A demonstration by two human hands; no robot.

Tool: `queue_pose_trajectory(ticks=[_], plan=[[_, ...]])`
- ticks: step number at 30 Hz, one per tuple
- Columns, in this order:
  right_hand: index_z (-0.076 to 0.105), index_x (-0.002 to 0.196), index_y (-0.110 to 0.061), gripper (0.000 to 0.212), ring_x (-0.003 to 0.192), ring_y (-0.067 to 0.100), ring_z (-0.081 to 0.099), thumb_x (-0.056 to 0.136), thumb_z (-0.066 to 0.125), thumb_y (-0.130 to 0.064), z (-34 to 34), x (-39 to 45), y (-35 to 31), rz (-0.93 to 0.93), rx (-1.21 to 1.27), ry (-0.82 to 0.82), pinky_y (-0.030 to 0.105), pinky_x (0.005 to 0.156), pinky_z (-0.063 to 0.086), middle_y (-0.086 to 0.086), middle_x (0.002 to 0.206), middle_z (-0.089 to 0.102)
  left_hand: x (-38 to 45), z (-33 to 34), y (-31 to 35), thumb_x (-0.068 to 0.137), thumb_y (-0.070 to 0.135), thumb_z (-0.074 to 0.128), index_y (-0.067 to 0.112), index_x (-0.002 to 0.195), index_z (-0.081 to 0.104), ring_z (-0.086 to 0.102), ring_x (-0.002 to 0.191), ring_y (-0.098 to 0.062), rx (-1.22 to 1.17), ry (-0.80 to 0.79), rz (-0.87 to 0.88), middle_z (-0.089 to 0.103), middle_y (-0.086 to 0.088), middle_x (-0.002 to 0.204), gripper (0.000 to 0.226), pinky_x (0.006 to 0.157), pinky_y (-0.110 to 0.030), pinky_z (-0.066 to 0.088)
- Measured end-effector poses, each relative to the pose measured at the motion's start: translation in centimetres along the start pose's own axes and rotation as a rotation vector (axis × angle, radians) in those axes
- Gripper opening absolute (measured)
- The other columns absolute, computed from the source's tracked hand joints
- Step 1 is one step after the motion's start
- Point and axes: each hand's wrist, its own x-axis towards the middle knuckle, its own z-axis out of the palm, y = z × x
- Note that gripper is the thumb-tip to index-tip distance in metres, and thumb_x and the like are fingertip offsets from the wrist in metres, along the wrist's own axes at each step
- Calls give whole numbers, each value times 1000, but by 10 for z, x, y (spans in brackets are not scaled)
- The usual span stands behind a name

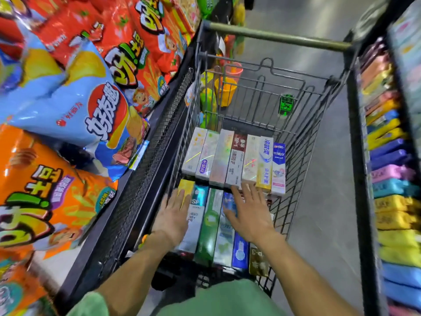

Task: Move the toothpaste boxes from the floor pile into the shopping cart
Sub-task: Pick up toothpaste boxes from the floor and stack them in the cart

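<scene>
Both hands are inside the shopping cart [303, 142], palms down and fingers spread, grasping nothing; the left hand [173, 215] lies flat over the near row of toothpaste boxes [208, 226] by the cart's left wall, and the right hand [248, 213] rests over the same row toward the right wall, its fingertips [245, 187] at the near ends of the far row [234, 159]. The far row sits side by side against the cart's front end; the near row runs lengthwise up to the wall nearest the person. The floor pile is out of view, so how many boxes remain cannot be told. The step looks like squaring the near row; it would go best with light, even pressure, pushing the boxes together toward one wall so they lie flush; the far row should be left undisturbed. The snack bags [75, 106] on the left play no part.
</scene>
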Motion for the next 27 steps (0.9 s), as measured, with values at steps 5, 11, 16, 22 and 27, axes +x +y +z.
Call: queue_pose_trajectory(ticks=[5,11,16,22,27], plan=[[9,162,-22,76,155,31,-1,100,18,-64,-1,-60,-21,124,1,36,48,126,0,8,169,4,-26,-25,3,104,49,31,13,161,-2,-11,155,-28,-101,170,136,-7,-9,169,75,125,-49,-6],[11,162,-20,76,155,31,1,101,31,-61,-11,-152,-51,330,-30,160,46,125,0,10,169,4,-74,-46,27,101,61,28,17,162,-1,-12,155,-33,-51,290,350,-8,-9,168,81,124,-54,-6],[10,162,-22,77,156,30,-1,100,29,-63,-2,-244,-69,540,-1,189,48,126,2,10,169,2,-122,-46,55,89,63,28,9,149,47,34,147,-38,-57,366,591,43,-17,155,83,120,-57,20],[10,162,-24,77,156,27,-4,100,24,-67,37,-372,-78,836,96,246,46,125,-2,7,170,1,-196,-57,122,89,62,27,10,150,45,35,146,-37,42,473,825,43,-16,155,83,119,-59,21],[16,161,-27,89,156,28,3,90,4,-79,82,-484,-94,1090,193,318,47,125,4,7,169,7,-291,-60,206,102,60,24,16,162,8,-2,156,-29,181,529,1071,5,-9,169,76,124,-52,-4]])
